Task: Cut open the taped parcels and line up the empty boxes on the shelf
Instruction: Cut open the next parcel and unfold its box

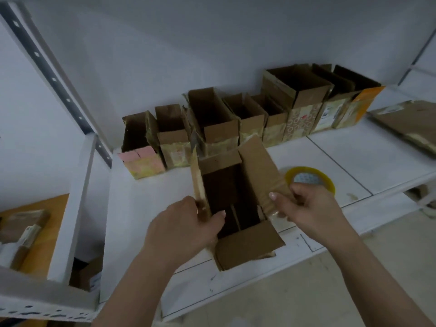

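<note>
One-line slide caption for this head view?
Left hand and right hand hold apart the side flaps of an opened cardboard box on the white shelf, before a row of empty boxes.

A single wide-angle view from the person's head looks forward and steeply down onto a white shelf [146, 208], close enough that both forearms rise from the bottom edge. The left hand [184, 223] and right hand [306, 208] sit low of centre, the back wall [188, 43] fills the top, and straight lines bow towards the edges. No second view shares the scene.
</note>
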Demonstrator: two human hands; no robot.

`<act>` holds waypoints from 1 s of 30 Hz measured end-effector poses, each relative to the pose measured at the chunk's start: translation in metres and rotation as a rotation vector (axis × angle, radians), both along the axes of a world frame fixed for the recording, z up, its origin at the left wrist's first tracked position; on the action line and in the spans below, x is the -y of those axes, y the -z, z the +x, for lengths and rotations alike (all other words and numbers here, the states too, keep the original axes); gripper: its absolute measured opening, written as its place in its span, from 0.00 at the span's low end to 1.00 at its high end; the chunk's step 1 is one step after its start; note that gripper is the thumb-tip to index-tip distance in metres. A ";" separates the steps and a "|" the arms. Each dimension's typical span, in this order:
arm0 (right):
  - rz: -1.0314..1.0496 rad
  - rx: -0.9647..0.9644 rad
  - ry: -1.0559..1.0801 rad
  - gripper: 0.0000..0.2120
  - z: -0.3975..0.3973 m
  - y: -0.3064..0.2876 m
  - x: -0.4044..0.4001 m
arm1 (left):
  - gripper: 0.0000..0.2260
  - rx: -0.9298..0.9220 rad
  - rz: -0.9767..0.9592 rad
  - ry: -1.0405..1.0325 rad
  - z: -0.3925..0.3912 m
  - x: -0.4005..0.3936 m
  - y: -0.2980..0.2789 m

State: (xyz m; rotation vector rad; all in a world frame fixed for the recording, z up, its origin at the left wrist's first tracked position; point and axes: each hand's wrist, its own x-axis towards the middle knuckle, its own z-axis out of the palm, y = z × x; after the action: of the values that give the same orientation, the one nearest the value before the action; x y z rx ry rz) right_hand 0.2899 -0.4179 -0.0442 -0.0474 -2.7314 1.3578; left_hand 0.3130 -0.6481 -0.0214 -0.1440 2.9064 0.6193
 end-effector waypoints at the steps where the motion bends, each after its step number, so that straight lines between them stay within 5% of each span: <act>1: -0.015 0.003 0.004 0.22 0.002 0.001 0.004 | 0.21 -0.019 -0.008 0.000 0.001 0.004 -0.001; 7: -0.070 -0.085 0.071 0.20 0.016 0.001 0.016 | 0.18 -0.091 0.099 -0.023 0.002 0.026 -0.004; 16: -0.271 -0.137 0.115 0.12 0.027 -0.026 -0.021 | 0.17 -0.523 0.444 -0.021 0.017 0.001 -0.032; 24: -0.269 -0.274 0.236 0.16 0.053 -0.056 -0.135 | 0.21 -0.657 0.737 0.142 0.017 -0.116 -0.047; 30: -0.493 -0.289 0.311 0.21 0.075 -0.073 -0.239 | 0.21 -0.701 0.774 0.259 0.010 -0.231 -0.048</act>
State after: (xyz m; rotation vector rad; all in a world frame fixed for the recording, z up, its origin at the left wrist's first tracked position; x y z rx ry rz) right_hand 0.3653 -0.1785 0.0290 -0.2722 -2.0063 1.7386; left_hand 0.3234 -0.4173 0.0266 0.6509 2.8922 1.9797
